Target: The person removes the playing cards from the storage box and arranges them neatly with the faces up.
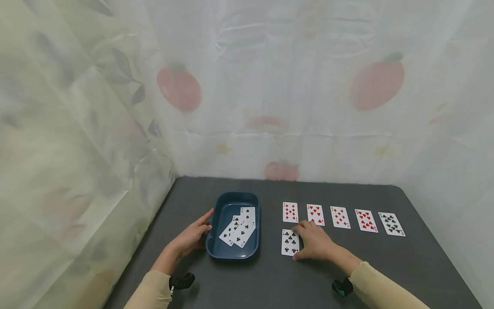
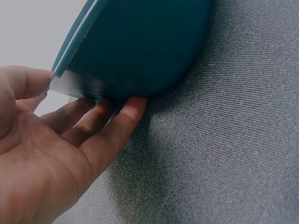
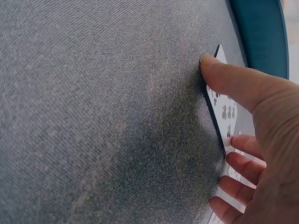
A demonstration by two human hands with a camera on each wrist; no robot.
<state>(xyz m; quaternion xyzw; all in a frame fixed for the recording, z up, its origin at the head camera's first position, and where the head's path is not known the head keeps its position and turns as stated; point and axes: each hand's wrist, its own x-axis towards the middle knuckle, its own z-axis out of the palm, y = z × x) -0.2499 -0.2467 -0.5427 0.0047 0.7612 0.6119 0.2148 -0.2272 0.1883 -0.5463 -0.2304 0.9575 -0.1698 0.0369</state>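
A dark blue tray [image 1: 233,257] stands on the table with several overlapping black-suit playing cards [image 1: 242,231] inside. My left hand [image 1: 190,237] holds the tray's left side. In the left wrist view its thumb meets the rim, while the other fingers [image 2: 117,133] touch the outer wall lower down. Right of the tray, my right hand [image 1: 316,241] grips a clubs playing card [image 1: 289,243] along its right edge. Its thumb [image 3: 229,79] is at one corner and the index finger at another. Part of that card's right side is hidden by the hand.
Behind the right hand runs a row of face-up playing cards: a diamonds card [image 1: 290,212], a hearts card [image 1: 315,214], another diamonds card [image 1: 340,217], another hearts card [image 1: 366,221] and a clubs card [image 1: 391,224]. Printed curtains [image 1: 308,98] surround the grey table [image 1: 247,287].
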